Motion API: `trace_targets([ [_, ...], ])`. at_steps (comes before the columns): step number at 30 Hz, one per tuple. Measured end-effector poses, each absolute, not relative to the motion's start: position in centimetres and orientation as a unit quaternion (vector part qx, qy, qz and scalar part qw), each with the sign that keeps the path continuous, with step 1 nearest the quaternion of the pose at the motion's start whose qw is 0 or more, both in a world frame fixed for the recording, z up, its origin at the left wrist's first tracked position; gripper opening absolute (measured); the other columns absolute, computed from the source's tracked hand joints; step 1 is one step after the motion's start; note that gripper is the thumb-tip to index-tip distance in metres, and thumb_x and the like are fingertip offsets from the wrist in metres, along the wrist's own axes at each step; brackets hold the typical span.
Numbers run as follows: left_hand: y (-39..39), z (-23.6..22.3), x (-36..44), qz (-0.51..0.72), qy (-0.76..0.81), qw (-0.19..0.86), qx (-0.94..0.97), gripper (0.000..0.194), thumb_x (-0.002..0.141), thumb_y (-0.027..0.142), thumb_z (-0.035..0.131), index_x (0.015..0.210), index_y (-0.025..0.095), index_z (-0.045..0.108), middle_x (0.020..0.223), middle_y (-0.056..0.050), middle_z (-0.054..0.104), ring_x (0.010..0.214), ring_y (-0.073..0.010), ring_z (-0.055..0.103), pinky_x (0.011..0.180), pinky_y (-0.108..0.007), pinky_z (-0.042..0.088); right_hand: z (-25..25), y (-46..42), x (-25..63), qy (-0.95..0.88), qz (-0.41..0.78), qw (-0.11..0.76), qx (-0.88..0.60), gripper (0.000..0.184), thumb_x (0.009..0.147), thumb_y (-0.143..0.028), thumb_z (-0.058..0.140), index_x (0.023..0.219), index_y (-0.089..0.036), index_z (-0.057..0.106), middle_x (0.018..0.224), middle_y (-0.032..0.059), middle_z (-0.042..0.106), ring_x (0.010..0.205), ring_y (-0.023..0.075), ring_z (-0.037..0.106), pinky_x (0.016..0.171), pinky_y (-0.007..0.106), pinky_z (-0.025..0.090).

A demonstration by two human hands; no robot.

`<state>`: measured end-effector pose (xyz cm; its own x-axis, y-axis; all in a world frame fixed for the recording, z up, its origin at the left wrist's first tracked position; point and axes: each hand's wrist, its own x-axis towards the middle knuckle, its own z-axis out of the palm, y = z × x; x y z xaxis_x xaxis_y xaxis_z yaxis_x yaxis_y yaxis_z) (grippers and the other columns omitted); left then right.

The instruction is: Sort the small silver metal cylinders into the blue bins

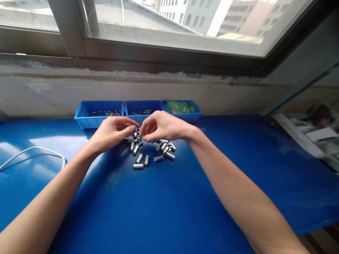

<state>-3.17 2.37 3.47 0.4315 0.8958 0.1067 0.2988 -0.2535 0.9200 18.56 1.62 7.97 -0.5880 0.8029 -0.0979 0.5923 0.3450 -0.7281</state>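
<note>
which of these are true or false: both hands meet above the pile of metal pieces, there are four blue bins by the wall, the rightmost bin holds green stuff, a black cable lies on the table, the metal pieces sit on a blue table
1. Both hands meet above the metal pieces. True: the left hand and right hand come together fingertip to fingertip over the metal pieces.
2. Four blue bins stand by the wall. False: three do, the left bin, middle bin and right bin.
3. The rightmost bin holds green contents. True.
4. A black cable lies on the table. False: the cable is white.
5. The metal pieces sit on a blue table. True: they lie loose on the blue table.
</note>
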Motion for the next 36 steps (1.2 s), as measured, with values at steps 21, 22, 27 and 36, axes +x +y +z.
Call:
trace_targets([
  [21,2.0,3.6,-2.8,0.355,0.387,0.467,0.711,0.049,0.069,0.049,0.084,0.103,0.015,0.071,0.090,-0.008,0.077,0.083,-0.0233,0.074,0.075,-0.032,0.060,5.3,3.4,19.1,-0.543,0.618,0.340,-0.454,0.040,0.056,-0.029,0.095,0.076,-0.016,0.063,0.072,0.0029,0.074,0.071,0.0134,0.074,0.066,0.018,0.058],
  [22,2.0,3.6,-2.8,0.363,0.389,0.463,0.709,0.051,0.068,0.049,0.084,0.103,0.015,0.071,0.090,-0.008,0.077,0.082,-0.0231,0.074,0.075,-0.032,0.060,5.4,3.3,19.0,-0.550,0.616,0.334,-0.454,0.039,0.057,-0.029,0.095,0.076,-0.015,0.064,0.071,0.0028,0.074,0.070,0.0129,0.073,0.065,0.018,0.057],
  [27,1.8,3.9,-2.8,0.367,0.383,0.446,0.721,0.051,0.071,0.054,0.081,0.104,0.015,0.073,0.093,-0.009,0.077,0.085,-0.0235,0.073,0.077,-0.032,0.059,5.7,3.0,18.9,-0.572,0.612,0.307,-0.451,0.032,0.062,-0.030,0.092,0.078,-0.014,0.070,0.072,0.0032,0.074,0.068,0.0108,0.070,0.067,0.018,0.056],
  [36,2.2,3.5,-3.2,0.395,0.404,0.458,0.686,0.051,0.065,0.054,0.086,0.095,0.016,0.072,0.091,-0.009,0.078,0.087,-0.0244,0.074,0.079,-0.032,0.059,5.9,3.0,18.9,-0.596,0.610,0.289,-0.434,0.030,0.073,-0.035,0.083,0.095,-0.015,0.078,0.095,0.0083,0.079,0.082,0.0140,0.072,0.074,0.021,0.056],
])
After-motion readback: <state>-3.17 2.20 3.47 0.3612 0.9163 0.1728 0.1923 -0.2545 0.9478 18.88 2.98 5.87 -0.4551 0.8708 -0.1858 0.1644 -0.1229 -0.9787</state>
